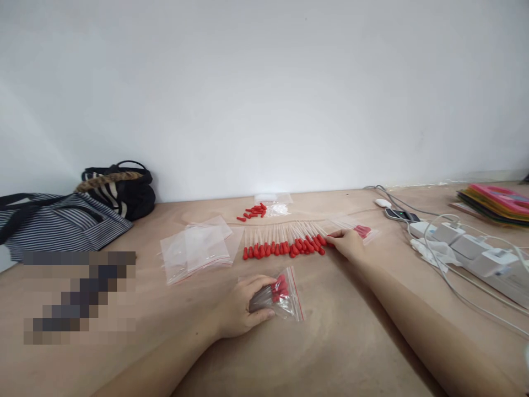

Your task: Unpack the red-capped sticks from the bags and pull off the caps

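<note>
My left hand (243,306) is closed around a clear zip bag (294,295), which has several red-tipped pieces inside. In front of it lies a row of thin pale sticks with red bulb-shaped ends (283,247), red ends toward me. At the right end of this row, my right hand (346,242) pinches at a red-tipped stick (321,240). Beyond that hand rests another zip bag (374,234) with red-tipped pieces in it. Loose red caps (253,212) lie behind the row, beside white sticks (278,209) on a clear bag.
Flat zip bags (198,248) overlap left of the row. A striped bag (61,220) and a black bag (136,193) stand at the back left. On the right are a power strip with white chargers (467,248), cables, a phone-like device (401,215) and stacked coloured sheets (496,204).
</note>
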Available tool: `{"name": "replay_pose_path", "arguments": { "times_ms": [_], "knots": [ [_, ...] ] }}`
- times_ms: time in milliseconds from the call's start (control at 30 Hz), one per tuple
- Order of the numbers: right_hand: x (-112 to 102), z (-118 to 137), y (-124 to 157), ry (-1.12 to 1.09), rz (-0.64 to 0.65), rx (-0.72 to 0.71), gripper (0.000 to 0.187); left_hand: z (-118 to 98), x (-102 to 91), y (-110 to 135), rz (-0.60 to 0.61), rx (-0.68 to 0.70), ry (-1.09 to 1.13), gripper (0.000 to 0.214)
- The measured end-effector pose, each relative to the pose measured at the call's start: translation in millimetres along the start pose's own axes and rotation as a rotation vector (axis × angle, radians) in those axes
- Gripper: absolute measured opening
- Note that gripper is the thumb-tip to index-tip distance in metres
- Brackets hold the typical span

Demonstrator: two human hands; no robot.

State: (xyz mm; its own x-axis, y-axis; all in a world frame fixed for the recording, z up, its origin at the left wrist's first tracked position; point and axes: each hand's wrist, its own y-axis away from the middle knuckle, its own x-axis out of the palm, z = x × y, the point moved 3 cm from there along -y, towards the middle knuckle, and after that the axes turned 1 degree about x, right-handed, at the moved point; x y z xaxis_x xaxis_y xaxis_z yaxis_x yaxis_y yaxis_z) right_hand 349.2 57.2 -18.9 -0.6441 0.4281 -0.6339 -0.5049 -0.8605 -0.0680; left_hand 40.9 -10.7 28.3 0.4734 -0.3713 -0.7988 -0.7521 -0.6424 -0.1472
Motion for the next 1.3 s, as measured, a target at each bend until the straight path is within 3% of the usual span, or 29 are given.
{"name": "replay_pose_path", "arguments": {
  "times_ms": [233, 300, 367, 500, 600, 833, 1100, 1300],
  "knots": [
    [-12, 12, 5, 0.064, -0.055, -0.078, 0.033, 1, 0.3, 0, -0.002, -0.008, -0.009, 0.044],
    [-20, 18, 13, 0.002, -0.112, -0.152, 0.034, 1, 0.2, 1, -0.003, -0.002, -0.007, 0.044],
    [-24, 27, 28, -0.119, -0.079, -0.301, 0.035, 0, -0.4, 1, -0.015, 0.008, -0.008, 0.044],
    [-1, 45, 76, -0.202, 0.47, -0.567, 0.026, -1, -1.0, 1, -0.017, 0.01, 0.009, 0.044],
    [17, 51, 102, -0.176, 0.619, -0.636, 0.02, -1, -0.7, 0, -0.001, 0.002, 0.021, 0.044],
    [36, 69, 121, 0.016, 0.55, -0.687, 0.023, 2, 1.3, 0, -0.01, 0.01, 0.025, 0.044],
    [34, 81, 127, 0.265, 0.472, -0.659, 0.028, 3, 2.5, 0, -0.015, 0.007, 0.035, 0.044],
    [37, 79, 123, 0.2, 0.52, -0.674, 0.029, 2, 2.4, -2, -0.04, 0.008, 0.05, 0.044]
  ]
}}
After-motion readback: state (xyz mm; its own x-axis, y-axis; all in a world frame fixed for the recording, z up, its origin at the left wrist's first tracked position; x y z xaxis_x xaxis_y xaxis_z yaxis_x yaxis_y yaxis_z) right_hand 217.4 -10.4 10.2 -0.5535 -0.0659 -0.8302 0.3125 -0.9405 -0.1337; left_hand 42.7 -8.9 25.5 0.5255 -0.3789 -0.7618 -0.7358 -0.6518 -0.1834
